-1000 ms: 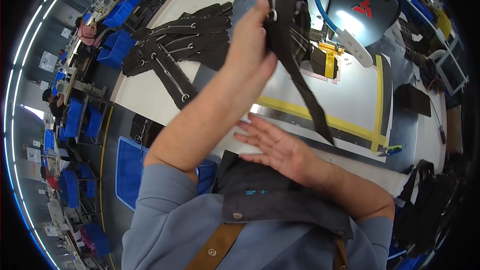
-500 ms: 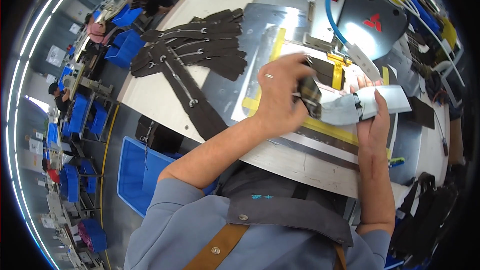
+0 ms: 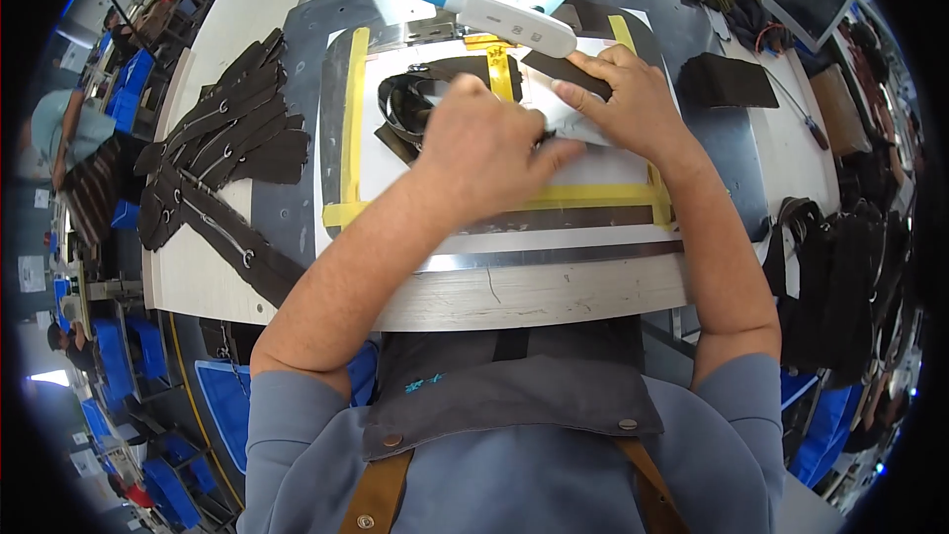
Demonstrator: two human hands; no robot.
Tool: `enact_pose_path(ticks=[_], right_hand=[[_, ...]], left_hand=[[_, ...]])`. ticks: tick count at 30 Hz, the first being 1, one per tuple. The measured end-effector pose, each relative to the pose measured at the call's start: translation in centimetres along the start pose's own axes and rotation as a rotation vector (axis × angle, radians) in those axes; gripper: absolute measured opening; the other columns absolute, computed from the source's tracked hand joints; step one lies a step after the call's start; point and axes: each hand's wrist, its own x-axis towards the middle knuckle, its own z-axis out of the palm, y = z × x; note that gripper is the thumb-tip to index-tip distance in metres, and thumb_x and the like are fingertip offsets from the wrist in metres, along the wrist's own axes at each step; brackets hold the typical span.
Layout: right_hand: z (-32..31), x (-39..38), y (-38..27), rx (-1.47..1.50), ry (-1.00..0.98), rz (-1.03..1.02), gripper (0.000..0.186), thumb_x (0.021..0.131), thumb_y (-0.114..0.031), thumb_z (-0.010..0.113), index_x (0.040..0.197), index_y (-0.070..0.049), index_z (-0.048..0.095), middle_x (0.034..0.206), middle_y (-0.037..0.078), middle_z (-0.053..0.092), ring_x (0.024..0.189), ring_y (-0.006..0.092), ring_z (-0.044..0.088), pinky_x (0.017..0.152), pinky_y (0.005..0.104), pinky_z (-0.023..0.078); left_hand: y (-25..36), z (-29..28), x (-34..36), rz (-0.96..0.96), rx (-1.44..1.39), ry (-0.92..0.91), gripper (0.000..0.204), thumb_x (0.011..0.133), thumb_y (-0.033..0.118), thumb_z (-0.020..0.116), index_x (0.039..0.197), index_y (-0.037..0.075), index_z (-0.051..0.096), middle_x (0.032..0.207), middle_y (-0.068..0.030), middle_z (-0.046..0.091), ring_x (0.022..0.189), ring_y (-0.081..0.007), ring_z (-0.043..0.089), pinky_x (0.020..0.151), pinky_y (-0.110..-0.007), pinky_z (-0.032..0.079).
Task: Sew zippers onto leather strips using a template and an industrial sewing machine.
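Note:
My left hand (image 3: 482,150) is bent over the work board, smeared by motion; its fingertips are hard to read. Next to it a dark strap (image 3: 403,104) lies in a loop, with a shiny inner side. My right hand (image 3: 633,104) has thumb and forefinger on either side of a dark fabric strip (image 3: 563,71), holding it against the board. Between the hands lies a pale flat piece (image 3: 583,127), partly hidden. The board (image 3: 395,173) is white and edged with yellow tape (image 3: 353,129). A strip of gold tape (image 3: 499,74) crosses its far edge.
Dark fabric strips with metal rings (image 3: 222,133) lie piled at the left. A white box-shaped device on a blue hose (image 3: 516,24) hangs over the board's far side. At the right are a dark fabric stack (image 3: 730,81) and a screwdriver (image 3: 816,132); a blue bin (image 3: 225,400) stands below the table.
My view has swung to face the board squarely. The strap and pale piece that my hands held up are now down on the board. My right hand has moved onto the dark fabric strip.

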Motion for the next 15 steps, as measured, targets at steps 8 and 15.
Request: enact_pose_path(ticks=[8, 15], right_hand=[[0.8, 1.1, 2.2, -0.023, 0.077, -0.332, 0.053, 0.083, -0.053, 0.073, 0.120, -0.014, 0.075, 0.113, 0.011, 0.064, 0.110, 0.0272, 0.058, 0.096, 0.0395, 0.040], [0.9, 1.4, 2.4, -0.013, 0.031, -0.309, 0.055, 0.078, -0.055, 0.076, 0.117, -0.015, 0.076, 0.118, 0.011, 0.066, 0.113, 0.0286, 0.059, 0.097, 0.0421, 0.043]], left_hand=[[-5.3, 4.5, 2.8, -0.033, -0.118, 0.510, 0.028, 0.081, 0.014, 0.064, 0.106, 0.001, 0.063, 0.091, -0.0165, 0.068, 0.097, -0.0359, 0.065, 0.092, -0.047, 0.050], [-4.7, 6.2, 4.6, -0.504, -0.286, 0.414, 0.043, 0.080, 0.036, 0.077, 0.107, 0.004, 0.068, 0.108, -0.0181, 0.066, 0.112, -0.0347, 0.060, 0.101, -0.047, 0.044]])
